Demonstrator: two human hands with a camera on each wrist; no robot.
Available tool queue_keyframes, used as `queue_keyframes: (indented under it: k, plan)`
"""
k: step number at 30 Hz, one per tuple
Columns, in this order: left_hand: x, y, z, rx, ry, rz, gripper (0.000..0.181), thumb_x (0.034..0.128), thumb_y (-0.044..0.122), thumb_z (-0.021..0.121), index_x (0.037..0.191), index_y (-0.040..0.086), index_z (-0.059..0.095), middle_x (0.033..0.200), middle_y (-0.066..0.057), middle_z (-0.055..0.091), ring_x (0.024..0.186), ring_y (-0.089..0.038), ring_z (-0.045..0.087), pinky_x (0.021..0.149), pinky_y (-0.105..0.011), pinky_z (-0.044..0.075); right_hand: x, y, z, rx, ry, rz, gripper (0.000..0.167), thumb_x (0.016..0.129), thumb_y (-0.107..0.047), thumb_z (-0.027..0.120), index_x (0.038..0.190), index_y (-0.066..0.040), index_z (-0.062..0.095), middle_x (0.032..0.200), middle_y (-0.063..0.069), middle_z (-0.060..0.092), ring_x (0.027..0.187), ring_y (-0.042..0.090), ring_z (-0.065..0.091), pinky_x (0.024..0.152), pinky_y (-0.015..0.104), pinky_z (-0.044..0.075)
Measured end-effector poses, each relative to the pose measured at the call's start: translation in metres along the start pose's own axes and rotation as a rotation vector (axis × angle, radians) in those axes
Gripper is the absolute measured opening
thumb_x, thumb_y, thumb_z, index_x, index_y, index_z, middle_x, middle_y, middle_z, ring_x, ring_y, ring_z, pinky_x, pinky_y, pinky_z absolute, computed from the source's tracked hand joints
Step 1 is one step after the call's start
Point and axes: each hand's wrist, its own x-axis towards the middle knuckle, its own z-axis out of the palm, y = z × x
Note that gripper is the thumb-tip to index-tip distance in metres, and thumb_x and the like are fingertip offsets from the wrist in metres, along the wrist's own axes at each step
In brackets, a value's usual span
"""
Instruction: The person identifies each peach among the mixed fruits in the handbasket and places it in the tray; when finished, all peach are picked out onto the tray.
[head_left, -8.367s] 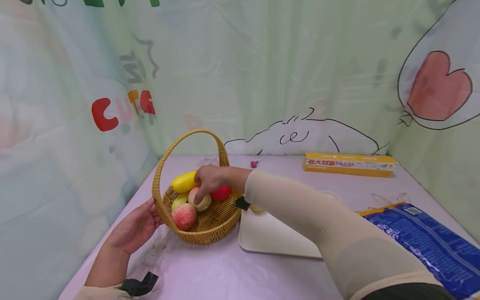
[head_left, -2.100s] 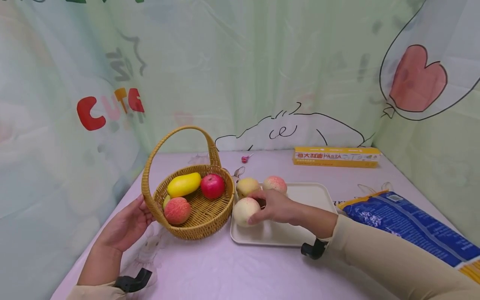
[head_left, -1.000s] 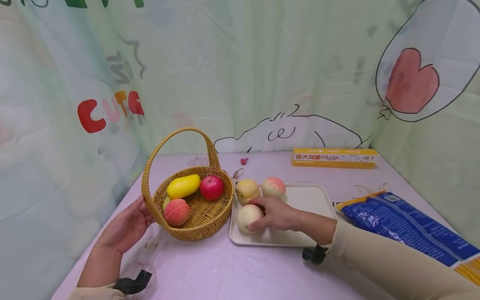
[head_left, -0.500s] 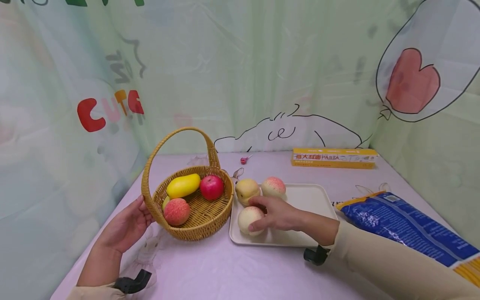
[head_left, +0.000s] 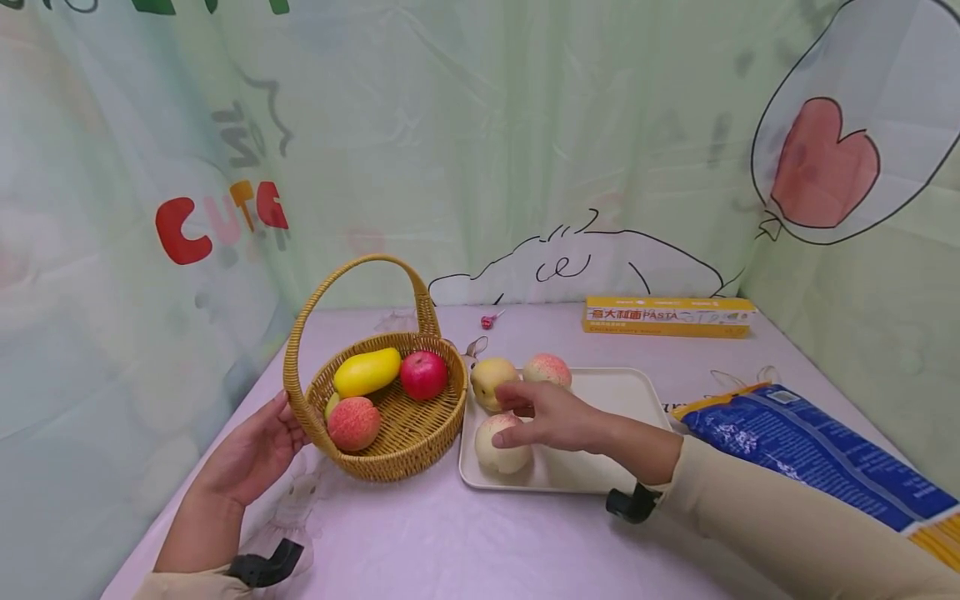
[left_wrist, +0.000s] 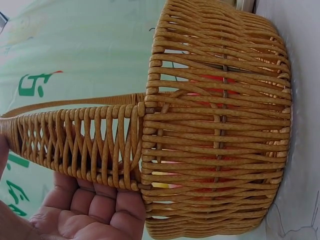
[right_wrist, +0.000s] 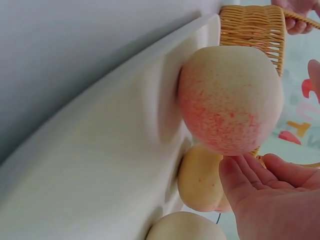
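Note:
In the head view my left hand (head_left: 251, 450) holds the wicker basket (head_left: 408, 463) at the foot of its handle; the left wrist view shows fingers (left_wrist: 102, 200) curled behind the handle strip. Inside the basket lie a yellow mango-like fruit (head_left: 367, 372), a red apple (head_left: 424, 375), a reddish peach (head_left: 354, 423) and a mostly hidden yellow-green fruit. A pale peach (head_left: 501, 446) rests on the cream tray (head_left: 607, 408). Over it hovers my right hand (head_left: 558, 417), fingers loosened and parted; in the right wrist view its fingertips (right_wrist: 232, 167) are close by the peach, contact unclear.
Behind the pale peach, a yellowish pear-like fruit (head_left: 492, 382) and a pink-white peach (head_left: 548, 370) share the tray. A lollipop (head_left: 489, 321) and a yellow pasta box (head_left: 667, 317) lie farther back. At right is a blue bag (head_left: 810, 454).
My right hand has carried the pale peach from the basket to the tray, shifted it slightly there, and now loosened its fingers from it. The left hand stays on the basket.

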Motion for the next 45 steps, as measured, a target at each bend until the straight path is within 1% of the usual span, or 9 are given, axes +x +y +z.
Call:
queue_keyframes:
  k: [6,13,19,23,30,33,37,42,45]
  plan:
    - [0.001,0.0,0.001,-0.009,-0.012,0.001,0.046,0.1155,0.028,0.023,0.127,0.019,0.066,0.122,0.003,0.074,0.111,-0.012,0.066,0.099,-0.024,0.05,0.002,-0.005,-0.003,0.028,-0.01,-0.015,0.081,0.087,-0.036,0.083,0.148,0.004,0.049,0.144,0.02,0.06,0.134,0.039,0.058,0.112,0.052,0.046]
    - [0.001,0.0,0.0,0.01,-0.023,0.001,0.046,0.1154,0.028,0.023,0.128,0.019,0.066,0.122,0.003,0.074,0.111,-0.011,0.066,0.099,-0.024,0.05,0.004,-0.013,-0.008,0.034,-0.034,-0.015,0.079,0.088,-0.039,0.082,0.147,0.003,0.05,0.145,0.019,0.059,0.134,0.036,0.059,0.112,0.052,0.046]
    - [0.001,0.001,0.001,0.028,-0.011,-0.006,0.045,0.1154,0.029,0.024,0.128,0.02,0.066,0.122,0.004,0.074,0.11,-0.011,0.065,0.099,-0.024,0.05,0.006,-0.022,-0.013,0.068,-0.056,-0.04,0.075,0.088,-0.033,0.083,0.144,0.005,0.052,0.142,0.02,0.061,0.133,0.036,0.059,0.113,0.052,0.045]
    - [0.001,0.001,0.0,0.049,-0.003,-0.008,0.044,0.1153,0.029,0.024,0.128,0.02,0.065,0.122,0.004,0.074,0.11,-0.011,0.065,0.098,-0.024,0.05,0.008,-0.028,-0.016,0.098,-0.064,-0.049,0.07,0.087,-0.03,0.084,0.141,0.004,0.055,0.137,0.017,0.064,0.132,0.038,0.059,0.114,0.05,0.045]
    - [0.001,0.001,0.001,0.063,0.021,-0.012,0.042,0.1152,0.03,0.026,0.13,0.021,0.064,0.123,0.005,0.073,0.112,-0.011,0.064,0.099,-0.023,0.05,0.01,-0.04,-0.023,0.047,-0.079,-0.022,0.069,0.088,-0.035,0.083,0.143,-0.003,0.056,0.136,0.01,0.067,0.133,0.035,0.06,0.11,0.045,0.05]
    - [0.001,0.002,0.002,0.07,0.028,-0.015,0.041,0.1152,0.03,0.026,0.132,0.022,0.062,0.124,0.005,0.072,0.113,-0.011,0.063,0.099,-0.023,0.05,0.012,-0.043,-0.024,0.043,-0.084,-0.024,0.069,0.087,-0.034,0.083,0.143,-0.004,0.056,0.134,0.009,0.068,0.133,0.035,0.06,0.111,0.045,0.049]
    - [0.0,0.003,0.002,0.078,0.034,-0.019,0.04,0.1151,0.031,0.027,0.132,0.022,0.062,0.124,0.006,0.072,0.113,-0.011,0.063,0.099,-0.023,0.05,0.017,-0.047,-0.023,0.038,-0.106,-0.028,0.069,0.087,-0.032,0.084,0.142,-0.002,0.057,0.132,0.008,0.068,0.13,0.031,0.062,0.111,0.044,0.049]
    - [0.0,0.003,0.002,0.08,0.027,-0.02,0.04,0.1151,0.03,0.026,0.13,0.022,0.062,0.123,0.006,0.072,0.112,-0.011,0.063,0.099,-0.023,0.05,0.022,-0.053,-0.025,0.036,-0.134,-0.028,0.071,0.087,-0.029,0.084,0.143,0.002,0.055,0.134,0.013,0.067,0.129,0.032,0.062,0.111,0.045,0.048]
    - [0.0,0.002,0.001,0.074,0.013,-0.019,0.041,0.1152,0.03,0.025,0.13,0.021,0.062,0.123,0.006,0.072,0.112,-0.011,0.062,0.099,-0.023,0.05,0.025,-0.056,-0.026,0.032,-0.137,-0.039,0.069,0.088,-0.027,0.083,0.143,0.003,0.055,0.135,0.017,0.067,0.126,0.031,0.063,0.11,0.046,0.049]
